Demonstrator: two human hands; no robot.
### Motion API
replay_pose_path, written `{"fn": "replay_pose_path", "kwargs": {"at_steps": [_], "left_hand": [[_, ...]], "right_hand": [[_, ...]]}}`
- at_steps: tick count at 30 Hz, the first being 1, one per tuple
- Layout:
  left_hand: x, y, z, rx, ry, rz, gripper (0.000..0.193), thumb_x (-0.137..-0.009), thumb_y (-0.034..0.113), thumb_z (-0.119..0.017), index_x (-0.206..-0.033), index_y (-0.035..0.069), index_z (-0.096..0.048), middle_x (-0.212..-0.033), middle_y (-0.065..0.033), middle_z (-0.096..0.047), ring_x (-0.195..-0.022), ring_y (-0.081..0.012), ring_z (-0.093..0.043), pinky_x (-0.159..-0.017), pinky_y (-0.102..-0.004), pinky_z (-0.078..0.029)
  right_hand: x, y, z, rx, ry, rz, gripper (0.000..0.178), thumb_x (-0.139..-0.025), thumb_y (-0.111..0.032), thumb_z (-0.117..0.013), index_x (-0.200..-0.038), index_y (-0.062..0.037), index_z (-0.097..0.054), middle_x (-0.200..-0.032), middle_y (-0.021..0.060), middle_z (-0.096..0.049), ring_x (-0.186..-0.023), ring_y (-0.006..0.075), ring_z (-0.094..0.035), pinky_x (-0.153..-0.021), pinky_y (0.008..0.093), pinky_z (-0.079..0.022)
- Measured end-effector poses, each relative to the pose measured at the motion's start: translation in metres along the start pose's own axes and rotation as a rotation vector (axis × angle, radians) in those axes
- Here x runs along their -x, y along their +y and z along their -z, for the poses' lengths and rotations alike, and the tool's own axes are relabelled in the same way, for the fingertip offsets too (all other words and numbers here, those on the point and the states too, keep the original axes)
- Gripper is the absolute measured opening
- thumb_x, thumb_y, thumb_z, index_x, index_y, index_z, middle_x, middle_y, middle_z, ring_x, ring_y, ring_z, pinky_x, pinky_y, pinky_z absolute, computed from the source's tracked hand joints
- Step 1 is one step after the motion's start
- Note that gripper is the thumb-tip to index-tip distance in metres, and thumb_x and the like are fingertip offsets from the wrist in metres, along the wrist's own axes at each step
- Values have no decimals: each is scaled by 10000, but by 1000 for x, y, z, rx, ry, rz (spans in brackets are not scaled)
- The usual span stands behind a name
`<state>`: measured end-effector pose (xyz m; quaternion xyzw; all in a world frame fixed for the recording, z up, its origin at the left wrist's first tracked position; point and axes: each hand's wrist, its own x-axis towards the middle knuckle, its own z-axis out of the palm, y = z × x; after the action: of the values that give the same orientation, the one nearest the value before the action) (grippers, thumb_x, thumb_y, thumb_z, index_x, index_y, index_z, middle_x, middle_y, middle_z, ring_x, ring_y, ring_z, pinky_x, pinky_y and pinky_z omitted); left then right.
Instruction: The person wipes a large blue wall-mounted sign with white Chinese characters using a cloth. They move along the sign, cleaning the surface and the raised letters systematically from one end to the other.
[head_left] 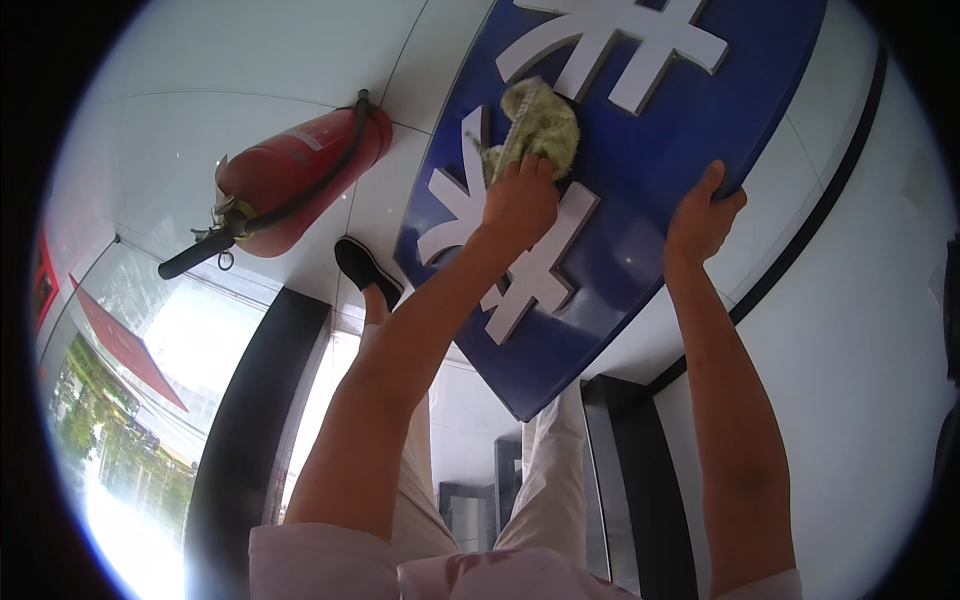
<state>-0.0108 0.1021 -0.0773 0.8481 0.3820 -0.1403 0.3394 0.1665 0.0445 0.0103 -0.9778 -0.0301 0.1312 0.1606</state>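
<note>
A large blue sign board (640, 220) with raised white characters (455, 215) slants across the middle of the view. My left hand (522, 200) is closed on a fuzzy yellow-green cloth (545, 120), which lies against the board's face between the white characters. At the board's right edge, my right hand (703, 215) grips the rim. Its thumb is on the near side, and the other fingers are partly hidden behind the edge.
To the left, a red fire extinguisher (300, 170) with a black hose lies on the pale tiled floor (290, 60). My black shoe (368, 268) is beside the board. A dark door frame (265, 400) and glass stand at the lower left; a white wall (840, 380) runs along the right.
</note>
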Motion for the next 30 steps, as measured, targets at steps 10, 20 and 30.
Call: {"fn": "replay_pose_path", "kwargs": {"at_steps": [10,20,30], "left_hand": [[-10,6,23,640,-63,216,240,-874,184,-528,-926,-26,-632,-951,-217,-686,-882,-365,-663,-775,-440,-515],[-10,78,12,189,164,-11,206,-849,160,-602,-984,25,-524,-1005,-146,-586,-800,-307,-678,-639,-425,-550],[91,69,8,323,-266,185,288,-855,143,-591,-1070,-17,-487,-1084,-220,-519,-807,-413,-641,-706,-483,-548]], "right_hand": [[2,-2,3,2,-21,-20,632,-986,-530,-401,-1272,32,-445,-1043,144,-636,-880,290,-701,-749,425,-563],[-2,1,0,-17,2,-13,630,-984,-522,-407,-1283,33,-434,-1096,158,-625,-922,318,-688,-798,456,-541],[3,-4,9,-31,-48,-23,613,-982,-498,-416,-1288,33,-431,-1120,161,-613,-944,317,-685,-820,466,-538]]}}
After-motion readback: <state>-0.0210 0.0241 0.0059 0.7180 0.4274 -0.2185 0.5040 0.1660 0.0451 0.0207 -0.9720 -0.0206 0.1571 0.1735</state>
